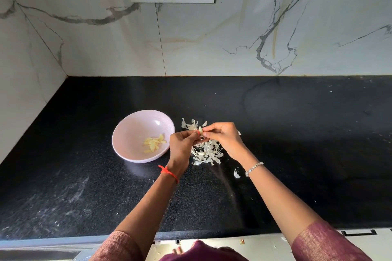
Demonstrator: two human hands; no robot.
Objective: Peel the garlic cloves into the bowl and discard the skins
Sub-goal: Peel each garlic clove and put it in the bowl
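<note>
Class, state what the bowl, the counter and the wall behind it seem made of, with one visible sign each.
The bowl: pale pink, glossy, perhaps ceramic or melamine; a highlight shines inside. The counter: probably polished black granite, by its fine speckle and reflections. The wall: white marble or marble-look tile, with grey veins and a straight joint.

Our forearms reach forward from the bottom edge and converge above the counter, both bare from near the elbow. Our left hand is lifted with its back toward us, fingers curled. Our right hand bends inward at the wrist to meet it fingertip to fingertip. Both appear to pinch one garlic clove, though the fingertips overlap too closely to be sure.
</note>
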